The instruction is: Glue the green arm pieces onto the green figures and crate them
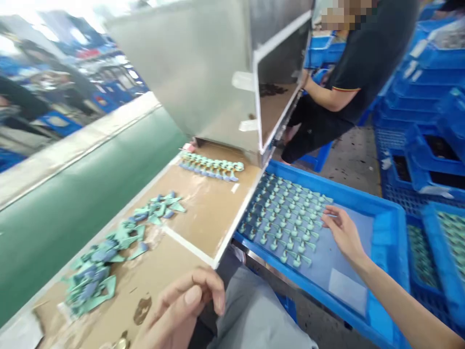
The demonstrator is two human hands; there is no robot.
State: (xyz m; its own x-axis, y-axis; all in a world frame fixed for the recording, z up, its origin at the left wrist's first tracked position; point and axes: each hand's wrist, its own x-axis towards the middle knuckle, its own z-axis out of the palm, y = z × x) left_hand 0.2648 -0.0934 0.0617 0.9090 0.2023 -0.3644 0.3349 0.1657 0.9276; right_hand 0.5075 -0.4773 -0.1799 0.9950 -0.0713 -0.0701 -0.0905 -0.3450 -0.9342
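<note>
My right hand (343,235) is over the blue tray (390,242), its fingers loosely bent at the end of the rows of small pale-green pieces (290,218). The fingertips are close to the outermost piece; nothing shows clearly between them. Low in the view, my left hand (189,300) hovers over the edge of the brown board (192,225), fingers loosely curled and apart from the thumb, with no object visible in it. Left of it lies a loose heap of green and blue pieces (94,271). Farther back, a tight row of similar pieces (210,166) stands on the board.
A metal hood (196,72) rises over the board's far end. The green conveyor belt (98,165) runs along the left. A person in dark clothes (374,63) sits beyond the tray. Stacked blue crates (414,97) fill the right side.
</note>
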